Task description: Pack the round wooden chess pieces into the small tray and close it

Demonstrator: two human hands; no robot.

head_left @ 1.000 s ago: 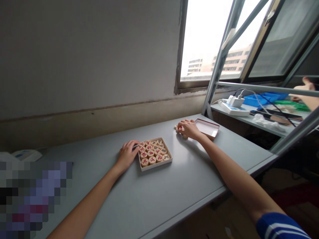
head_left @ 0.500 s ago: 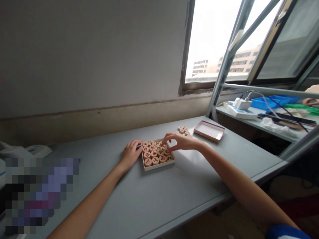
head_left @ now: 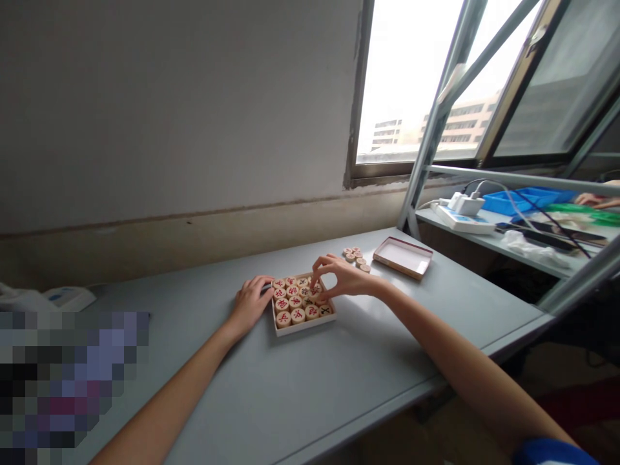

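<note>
A shallow white box [head_left: 304,327] on the grey table is packed with round wooden Chinese chess pieces [head_left: 295,301], marked with red or black characters. My left hand [head_left: 249,303] lies at the box's left side, fingers stretched out and fingertips touching its edge. Over the box's right part, my right hand [head_left: 346,274] pinches a Chinese chess piece [head_left: 315,292] between thumb and fingers; it sits slightly higher than the pieces around it. Behind the right hand, several loose pieces [head_left: 357,258] stand in small groups on the table.
The box lid [head_left: 403,256] lies open side up at the back right. Past a metal post [head_left: 429,142] is a shelf with a power strip [head_left: 464,216], cables, a blue tray [head_left: 516,199] and another person's hand [head_left: 598,200]. A blurred-out object [head_left: 92,374] lies at left.
My right hand has closed on one piece and raised it slightly among the others. My left hand stays at the box's edge. The view has shifted a little.
</note>
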